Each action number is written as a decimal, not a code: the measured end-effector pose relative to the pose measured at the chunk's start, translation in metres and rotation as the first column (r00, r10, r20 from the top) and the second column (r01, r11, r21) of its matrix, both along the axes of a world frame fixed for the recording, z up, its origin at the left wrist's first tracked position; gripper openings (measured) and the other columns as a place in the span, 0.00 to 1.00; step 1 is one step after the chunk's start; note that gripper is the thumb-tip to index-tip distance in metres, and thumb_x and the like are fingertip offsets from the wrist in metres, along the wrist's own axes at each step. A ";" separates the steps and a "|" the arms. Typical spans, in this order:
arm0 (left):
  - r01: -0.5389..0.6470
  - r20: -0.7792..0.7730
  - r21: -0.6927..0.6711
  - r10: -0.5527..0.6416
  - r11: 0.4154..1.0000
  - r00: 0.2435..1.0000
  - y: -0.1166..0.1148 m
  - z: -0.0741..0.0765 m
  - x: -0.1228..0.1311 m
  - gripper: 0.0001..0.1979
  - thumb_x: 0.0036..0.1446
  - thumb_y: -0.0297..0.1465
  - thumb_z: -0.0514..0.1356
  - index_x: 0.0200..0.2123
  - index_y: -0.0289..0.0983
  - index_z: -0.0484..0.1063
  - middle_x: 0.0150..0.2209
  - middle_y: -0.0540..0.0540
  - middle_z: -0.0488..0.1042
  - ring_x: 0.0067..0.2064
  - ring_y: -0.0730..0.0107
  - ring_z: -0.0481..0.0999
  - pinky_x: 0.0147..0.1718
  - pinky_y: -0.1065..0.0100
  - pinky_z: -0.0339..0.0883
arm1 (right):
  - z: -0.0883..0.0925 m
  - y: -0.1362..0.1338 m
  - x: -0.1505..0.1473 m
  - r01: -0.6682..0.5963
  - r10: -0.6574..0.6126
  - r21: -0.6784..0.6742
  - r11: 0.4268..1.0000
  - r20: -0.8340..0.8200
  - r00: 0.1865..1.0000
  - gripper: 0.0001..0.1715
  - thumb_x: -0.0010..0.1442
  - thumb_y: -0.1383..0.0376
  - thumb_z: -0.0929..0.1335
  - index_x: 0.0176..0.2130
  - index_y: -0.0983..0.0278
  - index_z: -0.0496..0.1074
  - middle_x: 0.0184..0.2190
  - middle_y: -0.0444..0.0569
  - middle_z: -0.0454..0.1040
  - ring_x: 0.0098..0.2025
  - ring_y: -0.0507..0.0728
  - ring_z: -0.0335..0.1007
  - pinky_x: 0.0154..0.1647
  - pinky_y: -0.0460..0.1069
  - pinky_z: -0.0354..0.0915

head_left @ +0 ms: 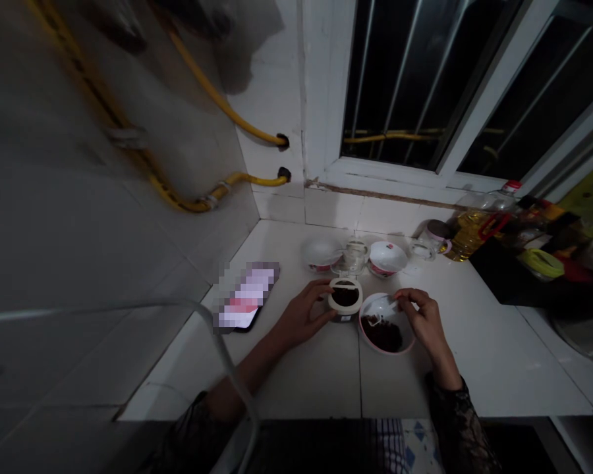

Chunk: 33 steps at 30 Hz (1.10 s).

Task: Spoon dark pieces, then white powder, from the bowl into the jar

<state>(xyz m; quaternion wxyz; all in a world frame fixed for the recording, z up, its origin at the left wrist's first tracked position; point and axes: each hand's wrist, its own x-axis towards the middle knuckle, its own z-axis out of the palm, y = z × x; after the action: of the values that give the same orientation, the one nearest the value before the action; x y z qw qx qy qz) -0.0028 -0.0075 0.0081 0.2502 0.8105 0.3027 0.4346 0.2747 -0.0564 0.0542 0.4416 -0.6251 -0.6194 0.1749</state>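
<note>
On our counter (306,388), back from its front edge, left hand (304,313) cups jar (346,297) (likely light, stiff; grip sides), right hand (423,319) pinches spoon (374,320).

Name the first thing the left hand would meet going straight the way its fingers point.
The small, rounded, cream-rimmed jar with dark contents; the left hand seems to touch its near side, though exact contact is hard to judge.

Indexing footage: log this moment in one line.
left hand: touching jar; right hand: holding pale utensil at bowl; bowl: dark contents; phone: left of jar
</note>
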 end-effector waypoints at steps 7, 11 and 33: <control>0.015 0.027 0.009 -0.015 1.000 1.000 -0.001 0.000 0.001 0.17 0.60 0.31 0.60 0.52 0.42 0.64 0.56 0.38 0.67 0.55 0.59 0.73 0.46 0.59 0.75 | 0.000 0.001 0.001 0.035 -0.041 -0.047 0.998 -0.136 0.990 0.13 0.52 0.58 0.66 0.26 0.61 0.76 0.21 0.46 0.72 0.30 0.57 0.69 0.35 0.51 0.63; 0.006 0.013 0.009 -0.006 1.000 1.000 0.000 -0.002 0.001 0.17 0.60 0.31 0.60 0.52 0.42 0.64 0.56 0.38 0.67 0.56 0.58 0.72 0.47 0.57 0.74 | 0.000 0.001 -0.001 0.044 -0.053 -0.060 0.997 -0.162 0.985 0.13 0.52 0.57 0.65 0.26 0.62 0.75 0.21 0.46 0.72 0.28 0.56 0.68 0.34 0.50 0.62; 0.005 0.009 0.001 -0.005 1.000 1.000 0.001 -0.002 0.001 0.17 0.60 0.32 0.61 0.52 0.42 0.64 0.57 0.38 0.67 0.57 0.58 0.72 0.48 0.57 0.74 | 0.017 0.008 -0.018 0.115 -0.053 0.140 0.983 -0.383 0.922 0.13 0.54 0.55 0.69 0.31 0.63 0.75 0.21 0.43 0.72 0.26 0.55 0.68 0.33 0.50 0.63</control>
<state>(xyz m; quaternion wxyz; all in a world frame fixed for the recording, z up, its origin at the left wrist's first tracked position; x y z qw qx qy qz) -0.0021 -0.0063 0.0061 0.2522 0.8095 0.2993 0.4377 0.2566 -0.0484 0.0714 0.6082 -0.5684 -0.5074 0.2225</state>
